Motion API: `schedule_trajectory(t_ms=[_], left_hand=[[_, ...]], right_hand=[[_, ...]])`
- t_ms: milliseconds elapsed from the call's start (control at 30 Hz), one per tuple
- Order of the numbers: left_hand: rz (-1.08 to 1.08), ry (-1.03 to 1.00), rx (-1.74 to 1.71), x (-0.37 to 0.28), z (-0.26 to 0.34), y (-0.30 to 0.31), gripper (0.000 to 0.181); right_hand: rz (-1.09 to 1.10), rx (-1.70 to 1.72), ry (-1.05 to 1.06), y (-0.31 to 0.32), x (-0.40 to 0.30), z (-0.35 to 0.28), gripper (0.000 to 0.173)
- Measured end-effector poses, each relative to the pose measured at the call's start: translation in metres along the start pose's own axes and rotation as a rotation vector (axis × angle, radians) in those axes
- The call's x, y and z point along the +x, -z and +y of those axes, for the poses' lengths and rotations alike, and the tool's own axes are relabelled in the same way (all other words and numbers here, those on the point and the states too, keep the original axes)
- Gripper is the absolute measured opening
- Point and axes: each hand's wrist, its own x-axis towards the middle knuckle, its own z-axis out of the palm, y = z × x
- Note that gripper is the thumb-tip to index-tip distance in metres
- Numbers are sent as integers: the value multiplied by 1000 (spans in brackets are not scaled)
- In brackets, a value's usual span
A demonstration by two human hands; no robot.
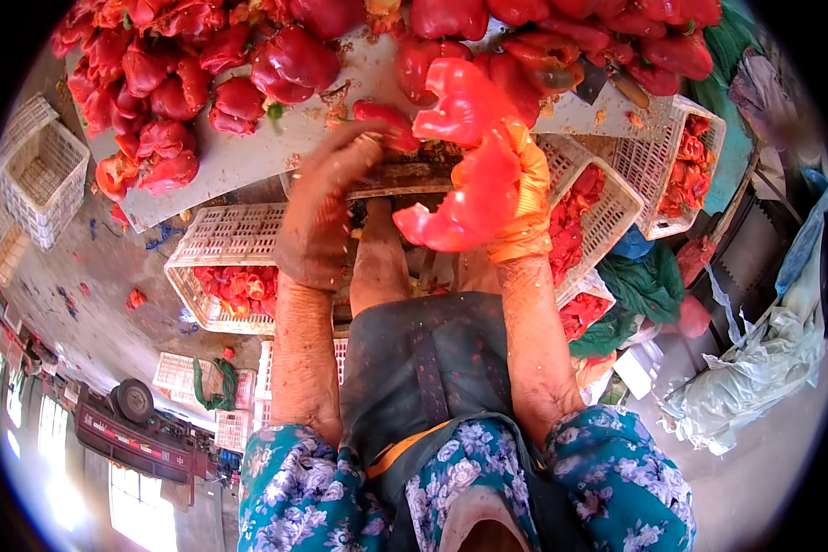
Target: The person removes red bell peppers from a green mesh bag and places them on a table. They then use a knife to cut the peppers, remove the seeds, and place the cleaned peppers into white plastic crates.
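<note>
A split red bell pepper [486,186], its edges torn and its flesh glossy, is held in my right hand [528,196], which wears an orange rubber glove. My left hand [328,200] wears a brown, soiled glove and is blurred by motion. It is beside the right hand, above the table's near edge, with its fingertips close to a red pepper piece [390,124]. Whether the left fingers grip anything is unclear. Loose seeds show in the air beside it. Beyond both hands, red bell peppers [297,65] lie heaped on the metal table [231,155].
A wooden-handled knife [628,87] lies among the peppers at right. Plastic crates with red pepper pieces stand below the table, at left [228,238] and right [597,200]. Stacked crates [45,179] stand farther left. Green netting [638,283] and plastic sheeting [752,386] lie at right.
</note>
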Motion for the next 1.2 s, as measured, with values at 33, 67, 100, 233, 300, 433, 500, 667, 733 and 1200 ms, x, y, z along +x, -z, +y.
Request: schedule_trajectory(t_ms=[33,67,100,233,300,433,500,667,733,1200], left_hand=[[-136,16,-205,-5,1,-8,45],[-137,21,-252,-9,-11,-12,42],[-178,94,-317,-12,-14,-19,40],[-305,156,-407,-14,-38,-22,42],[-229,126,-314,-21,-39,-26,39],[26,199,10,-29,-42,-36,28],[115,-19,402,-29,-63,-29,25],[351,-52,53,-20,-111,42,14],[308,69,-758,-10,-116,45,16],[194,-73,-197,13,-99,-65,32]], right_hand=[[53,-40,-15,-2,2,2,23],[107,-79,-29,-4,6,5,23],[164,-120,-35,-3,10,4,24],[61,-112,-85,10,1,5,34],[62,-134,-61,16,-1,9,37],[76,-292,-15,16,-7,2,30],[92,-400,87,24,-11,1,31],[147,-364,393,10,-41,-68,27],[-109,-130,336,21,-45,-58,28],[244,-128,74,80,-32,-11,25]])
